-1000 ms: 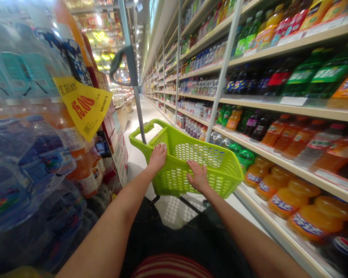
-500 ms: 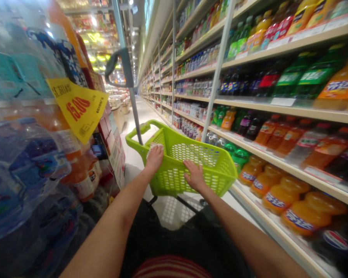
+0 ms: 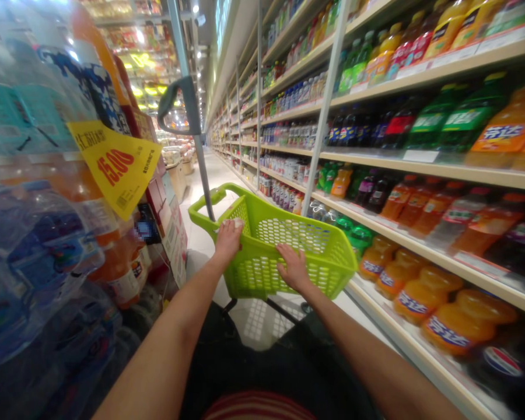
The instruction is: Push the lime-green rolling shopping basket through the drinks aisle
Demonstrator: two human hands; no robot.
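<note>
A lime-green plastic shopping cart [image 3: 256, 265] with hole-patterned walls stands before me. My left hand [image 3: 228, 236] is closed on a white cloth or tissue [image 3: 238, 223], pressing it on the cart's near rim by the handle end. Farther right, my right hand [image 3: 294, 267] rests on the same near side, its fingers stretched and apart, fingertips at the rim. No object shows in it. The left palm and part of the cloth are hidden.
Shelves of drink bottles [image 3: 437, 198] line the right side. Close on my left are stacked, wrapped bottles [image 3: 48, 233] with a yellow price sign [image 3: 116, 166]. A grey pole with a dark loop handle [image 3: 181, 105] rises beside the cart's handle. The aisle floor [image 3: 216, 169] runs ahead.
My left hand has slid slightly left along the rim with the white cloth, toward the handle end. My right hand stays in about the same place on the cart.
</note>
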